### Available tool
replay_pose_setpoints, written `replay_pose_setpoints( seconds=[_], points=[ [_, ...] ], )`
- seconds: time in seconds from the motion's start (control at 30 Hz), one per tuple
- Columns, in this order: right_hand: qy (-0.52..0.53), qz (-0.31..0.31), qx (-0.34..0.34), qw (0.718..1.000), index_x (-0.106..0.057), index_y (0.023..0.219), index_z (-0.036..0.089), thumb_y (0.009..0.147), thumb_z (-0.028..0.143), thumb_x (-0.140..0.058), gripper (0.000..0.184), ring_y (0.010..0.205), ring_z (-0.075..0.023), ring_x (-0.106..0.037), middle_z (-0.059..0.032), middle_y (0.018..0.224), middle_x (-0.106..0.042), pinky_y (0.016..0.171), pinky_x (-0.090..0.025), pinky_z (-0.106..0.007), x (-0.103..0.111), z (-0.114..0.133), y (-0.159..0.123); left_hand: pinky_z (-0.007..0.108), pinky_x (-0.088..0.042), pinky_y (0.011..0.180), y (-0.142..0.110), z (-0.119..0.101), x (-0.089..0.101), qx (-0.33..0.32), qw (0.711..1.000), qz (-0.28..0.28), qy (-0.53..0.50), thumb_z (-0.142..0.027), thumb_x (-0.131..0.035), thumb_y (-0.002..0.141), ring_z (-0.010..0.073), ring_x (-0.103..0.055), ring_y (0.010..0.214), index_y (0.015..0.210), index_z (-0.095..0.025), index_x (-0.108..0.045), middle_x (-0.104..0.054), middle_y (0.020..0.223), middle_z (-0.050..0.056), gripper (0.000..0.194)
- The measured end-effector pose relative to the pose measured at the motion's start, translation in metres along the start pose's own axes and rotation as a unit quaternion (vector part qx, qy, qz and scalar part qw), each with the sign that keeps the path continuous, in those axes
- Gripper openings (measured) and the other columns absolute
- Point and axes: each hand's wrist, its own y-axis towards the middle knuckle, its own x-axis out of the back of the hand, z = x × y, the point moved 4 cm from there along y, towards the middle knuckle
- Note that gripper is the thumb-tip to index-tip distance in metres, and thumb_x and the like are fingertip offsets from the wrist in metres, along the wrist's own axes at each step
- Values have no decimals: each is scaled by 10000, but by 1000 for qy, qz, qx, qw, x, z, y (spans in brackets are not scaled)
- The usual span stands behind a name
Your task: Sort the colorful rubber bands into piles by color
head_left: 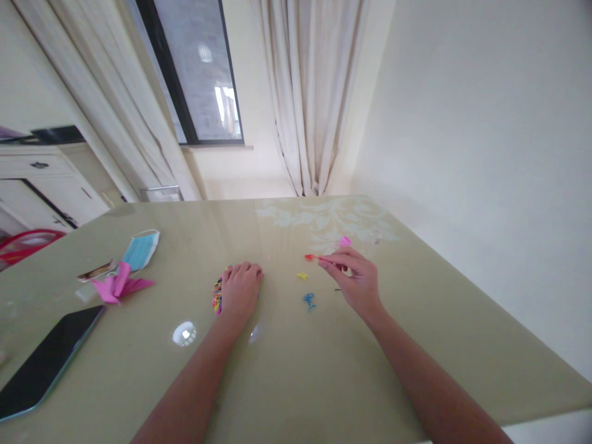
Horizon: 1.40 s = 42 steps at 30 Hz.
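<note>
My right hand (354, 279) pinches a thin red rubber band (316, 258) between thumb and fingertips, its far end at a small red cluster (308, 257) on the table. Nearer to me lie a little yellow group (302, 276) and a blue group (309, 300) of what look like rubber bands. My left hand (241, 287) rests palm down over a pile of small multicoloured bands (216, 297), covering much of it; its fingers lie close together, with the tips partly hidden. Just beyond my right hand sits a small pink object (345, 241), and a tiny dark piece (337, 290) lies beside the wrist.
On the left of the glossy table (152, 376) are a dark-screened phone (50, 354), a pink folded paper bird (120, 285), a blue face mask (141, 250) and a brownish strip (98, 271). A wall (485, 154) borders the right side; curtains (309, 92) hang behind.
</note>
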Motion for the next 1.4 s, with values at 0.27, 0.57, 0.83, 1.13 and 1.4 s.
replay_pose_setpoints(
  seconds=[0.27, 0.57, 0.83, 1.13, 1.4],
  points=[
    [-152, 69, -15, 986, -869, 951, 262, 973, 398, -709, 211, 649, -174, -603, -49, 769, -709, 613, -491, -312, -7, -46, -6, 450, -387, 967, 1, -3, 3, 2, 1000, -9, -4, -282, -457, 1042, 319, -623, 1137, 1058, -219, -728, -736, 1146, 123, 279],
    [-385, 206, -37, 899, -867, 931, 283, 966, 250, -706, 168, 784, -212, -651, -70, 876, -723, 697, -460, -319, -31, -87, 5, 426, -394, 964, 4, -8, 8, 6, 998, -42, -36, -308, -443, 1055, 291, -629, 1121, 1050, -241, -706, -740, 1136, 108, 271],
    [-432, 221, -21, 874, -849, 838, 216, 989, 172, -629, 270, 806, -231, -658, -106, 881, -725, 730, -465, -338, -40, -84, 7, 407, -460, 932, 9, -8, 10, 20, 986, -60, -157, -290, -472, 1055, 283, -694, 1042, 1030, -202, -705, -782, 1047, 116, 250],
    [-175, 158, 34, 971, -781, 1171, 216, 989, 444, -694, 304, 678, -164, -614, -69, 937, -737, 717, -533, -306, -53, -26, -14, 344, -594, 826, 11, -32, 1, 36, 713, 34, -699, -466, -778, 813, 200, -745, 828, 946, -167, -751, -801, 896, 75, 329],
    [-143, 121, 89, 978, -816, 1022, 242, 1029, 387, -648, 222, 697, -182, -646, -59, 847, -756, 700, -518, -318, -52, -9, -25, 299, -577, 760, 2, -43, 5, 51, 670, 92, -735, -556, -885, 676, 174, -720, 765, 896, -153, -770, -799, 848, 74, 473]
  ],
)
